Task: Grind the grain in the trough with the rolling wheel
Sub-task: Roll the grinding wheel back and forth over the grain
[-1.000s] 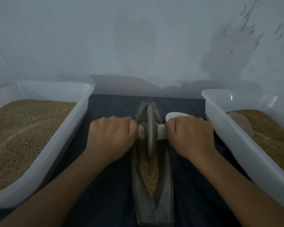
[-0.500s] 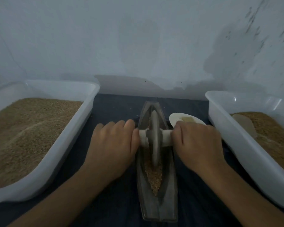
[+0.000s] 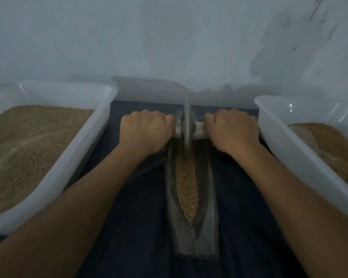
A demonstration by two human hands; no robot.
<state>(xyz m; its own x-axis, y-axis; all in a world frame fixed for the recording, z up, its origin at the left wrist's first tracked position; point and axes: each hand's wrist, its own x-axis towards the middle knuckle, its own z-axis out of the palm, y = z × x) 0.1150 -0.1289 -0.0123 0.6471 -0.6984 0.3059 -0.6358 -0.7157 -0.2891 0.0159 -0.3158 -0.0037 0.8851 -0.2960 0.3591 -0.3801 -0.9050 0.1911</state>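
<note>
Two tubs of grain were counted, a left tub and a right tub, flanking one trough laid lengthwise on the dark desk. In the trough one band of grain was seen, with one wheel stood at its far end. The axle was gripped by two closed hands, left and right. Even downward pressure on both sides would be advised, the wheel being kept upright in the groove.
</note>
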